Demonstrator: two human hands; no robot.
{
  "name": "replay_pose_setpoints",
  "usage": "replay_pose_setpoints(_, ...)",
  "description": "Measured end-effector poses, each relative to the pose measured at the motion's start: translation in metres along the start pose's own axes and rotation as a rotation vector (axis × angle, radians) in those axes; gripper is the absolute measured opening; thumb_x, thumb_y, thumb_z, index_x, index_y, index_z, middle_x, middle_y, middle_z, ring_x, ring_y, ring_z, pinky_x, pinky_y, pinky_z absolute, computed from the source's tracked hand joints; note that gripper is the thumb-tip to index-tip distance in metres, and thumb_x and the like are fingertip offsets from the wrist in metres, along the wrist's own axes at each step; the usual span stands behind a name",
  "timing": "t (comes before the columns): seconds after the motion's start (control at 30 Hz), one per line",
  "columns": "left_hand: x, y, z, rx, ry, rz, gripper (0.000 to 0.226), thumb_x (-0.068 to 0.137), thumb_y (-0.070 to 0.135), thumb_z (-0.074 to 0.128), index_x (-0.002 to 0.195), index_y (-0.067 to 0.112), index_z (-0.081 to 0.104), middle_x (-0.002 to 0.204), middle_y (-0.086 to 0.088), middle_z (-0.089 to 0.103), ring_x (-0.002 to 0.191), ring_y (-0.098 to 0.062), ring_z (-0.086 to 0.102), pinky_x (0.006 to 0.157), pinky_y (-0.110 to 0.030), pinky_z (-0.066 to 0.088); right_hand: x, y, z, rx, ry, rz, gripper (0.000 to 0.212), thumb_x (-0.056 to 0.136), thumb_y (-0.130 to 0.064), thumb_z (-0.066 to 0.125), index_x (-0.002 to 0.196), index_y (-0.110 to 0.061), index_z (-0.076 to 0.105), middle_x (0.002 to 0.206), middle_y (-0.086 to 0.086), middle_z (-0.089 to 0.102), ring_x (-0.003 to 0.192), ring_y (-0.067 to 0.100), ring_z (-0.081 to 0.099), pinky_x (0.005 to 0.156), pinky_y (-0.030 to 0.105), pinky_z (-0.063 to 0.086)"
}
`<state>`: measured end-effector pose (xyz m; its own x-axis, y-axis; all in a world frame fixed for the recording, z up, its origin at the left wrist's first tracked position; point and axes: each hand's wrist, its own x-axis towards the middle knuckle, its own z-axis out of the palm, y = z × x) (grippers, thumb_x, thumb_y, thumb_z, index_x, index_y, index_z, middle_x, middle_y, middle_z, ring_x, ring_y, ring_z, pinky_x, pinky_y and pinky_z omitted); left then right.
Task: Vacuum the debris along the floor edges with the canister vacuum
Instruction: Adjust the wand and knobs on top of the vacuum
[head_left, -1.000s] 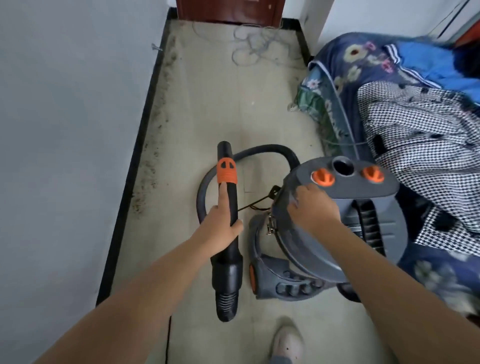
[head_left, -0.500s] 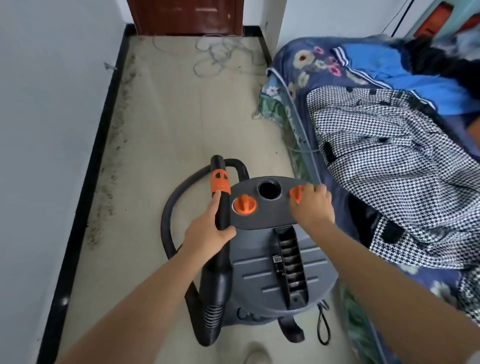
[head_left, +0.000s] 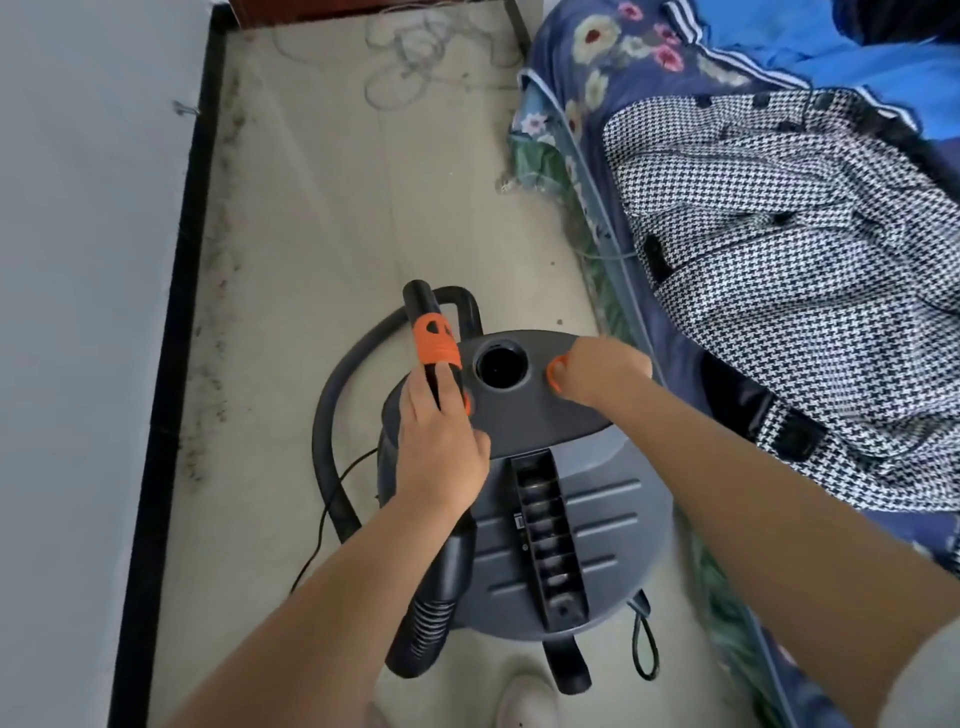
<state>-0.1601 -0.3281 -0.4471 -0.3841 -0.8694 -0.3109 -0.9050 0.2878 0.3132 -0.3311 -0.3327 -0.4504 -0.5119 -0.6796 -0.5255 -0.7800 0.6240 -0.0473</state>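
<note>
Grey plastic fills the middle of the head view: the canister vacuum (head_left: 524, 499) is seen from above, directly under both hands, its lid facing the camera. A second ago it was tilted on its side with the base showing; it has since been brought upright between the forearms. The left hand (head_left: 441, 452) is wrapped around the black hose handle (head_left: 434, 358), index finger laid along it just below the orange collar (head_left: 435, 340), and that grip has been kept throughout. The right hand (head_left: 597, 371) has been moved from the drum's side up to the lid, where its fingers are curled over the orange knob (head_left: 557, 375) just beside the open round port (head_left: 496, 364); whether the knob is being turned cannot be told. The hose (head_left: 332, 431) loops out to the left of the left hand.

Beyond the left hand, the dark debris (head_left: 218, 291) lies untouched in a strip against the black skirting (head_left: 176, 312). To the right of the right hand the bed (head_left: 623, 78) is piled with a houndstooth garment (head_left: 805, 286).

With the machine now standing, setup is judged nearly finished, and suction along the edge is not yet begun.
</note>
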Motion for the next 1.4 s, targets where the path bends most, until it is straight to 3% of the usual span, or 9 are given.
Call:
replay_pose_setpoints(0.33,0.014,0.003,-0.01,0.027,-0.049,0.075,0.07,0.098,0.014,0.036,0.144,-0.005,-0.013,0.153,-0.02,-0.016,0.143,-0.03,-0.013,0.116,-0.031,0.002,-0.014,0.009,-0.001,-0.148,0.098,-0.185,0.019,0.094,-0.019,0.041,0.108,-0.008,0.05,0.118,0.015,0.056,0.1,0.031,0.053,0.076,0.034,0.035)
replay_pose_setpoints(0.4,0.015,0.003,-0.009,0.025,-0.06,0.088,0.071,0.097,0.013,0.037,0.144,-0.005,-0.012,0.153,-0.021,-0.016,0.143,-0.031,-0.012,0.117,-0.031,0.003,-0.033,0.005,0.014,-0.052,0.255,-0.134,0.029,0.097,-0.022,0.041,0.118,-0.003,0.049,0.121,0.017,0.052,0.112,0.036,0.051,0.087,0.04,0.039)
replay_pose_setpoints(0.5,0.016,0.003,-0.01,0.02,-0.071,0.104,0.073,0.095,0.011,0.041,0.145,-0.003,-0.011,0.153,-0.02,-0.017,0.144,-0.031,-0.01,0.116,-0.03,0.005,-0.077,0.002,0.057,0.151,0.642,-0.119,0.034,0.084,-0.029,0.051,0.099,0.0,0.062,0.093,0.018,0.063,0.083,0.038,0.063,0.068,0.043,0.051)
replay_pose_setpoints(0.6,0.016,0.002,-0.012,-0.015,-0.076,0.118,0.073,0.095,0.009,0.043,0.146,-0.002,-0.008,0.154,-0.019,-0.016,0.144,-0.03,-0.007,0.116,-0.03,0.006,-0.111,-0.004,0.107,0.245,0.701,-0.1,0.045,0.084,-0.038,0.04,0.109,-0.003,0.053,0.108,0.02,0.063,0.092,0.037,0.063,0.074,0.044,0.053)
replay_pose_setpoints(0.77,0.015,0.0,-0.013,-0.004,-0.087,0.187,0.069,0.096,0.011,0.04,0.145,-0.004,-0.007,0.153,-0.02,-0.017,0.144,-0.03,-0.008,0.116,-0.028,0.002,-0.11,-0.022,0.143,0.151,0.68,-0.096,0.052,0.102,-0.033,0.008,0.127,0.0,0.038,0.135,0.022,0.046,0.126,0.033,0.033,0.108,0.046,0.027)
replay_pose_setpoints(0.97,0.016,-0.001,-0.011,0.066,-0.144,0.259,0.072,0.095,0.012,0.041,0.145,-0.005,-0.008,0.152,-0.021,-0.018,0.143,-0.029,-0.012,0.114,-0.026,-0.004,-0.101,-0.022,0.151,0.032,0.718,-0.11,0.049,0.088,-0.022,0.031,0.131,0.0,0.036,0.14,0.014,0.04,0.144,0.027,-0.007,0.113,0.037,0.004)
replay_pose_setpoints(1.13,0.02,0.01,-0.008,0.099,-0.16,0.281,0.073,0.094,0.012,0.043,0.145,-0.005,-0.007,0.153,-0.021,-0.017,0.144,-0.03,-0.009,0.116,-0.028,-0.001,-0.097,-0.014,0.151,0.017,0.753,-0.072,0.053,0.082,-0.021,0.036,0.131,-0.002,0.033,0.138,0.014,0.045,0.145,0.025,-0.006,0.114,0.034,0.002)
replay_pose_setpoints(1.2,0.02,0.018,-0.005,0.105,-0.159,0.294,0.073,0.094,0.013,0.043,0.145,-0.005,-0.007,0.153,-0.021,-0.017,0.144,-0.029,-0.009,0.115,-0.028,0.0,-0.095,-0.005,0.151,0.027,0.793,-0.069,0.051,0.082,-0.021,0.037,0.13,-0.002,0.034,0.137,0.016,0.048,0.141,0.029,0.012,0.115,0.033,0.003)
replay_pose_setpoints(1.4,0.021,0.058,0.011,0.095,-0.172,0.319,0.078,0.092,0.011,0.047,0.145,-0.005,-0.009,0.152,-0.022,-0.018,0.144,-0.03,-0.01,0.115,-0.029,0.003,-0.089,0.036,0.143,0.025,0.813,-0.07,0.047,0.084,-0.02,0.038,0.127,-0.002,0.037,0.13,0.016,0.057,0.122,0.033,0.052,0.099,0.042,0.041)
